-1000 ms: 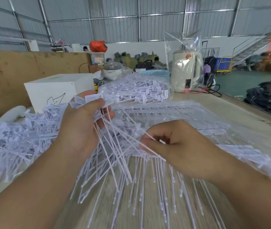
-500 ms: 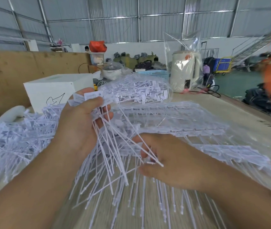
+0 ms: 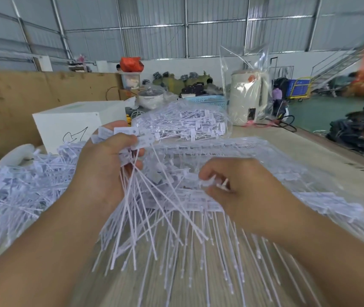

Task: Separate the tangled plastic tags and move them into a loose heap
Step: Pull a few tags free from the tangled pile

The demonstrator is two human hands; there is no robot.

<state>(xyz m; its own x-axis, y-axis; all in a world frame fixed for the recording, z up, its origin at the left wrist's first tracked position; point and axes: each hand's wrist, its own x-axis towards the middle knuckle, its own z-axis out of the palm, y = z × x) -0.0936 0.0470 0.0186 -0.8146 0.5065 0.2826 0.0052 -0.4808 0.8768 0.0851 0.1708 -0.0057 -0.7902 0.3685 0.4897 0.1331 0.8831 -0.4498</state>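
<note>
Left hand fingers grip a fanned tag bundle; right hand fingers pinch tag heads beside it.

Left hand raised, its grip curled closed; right hand lower, fingers curled in a pinch.
</note>
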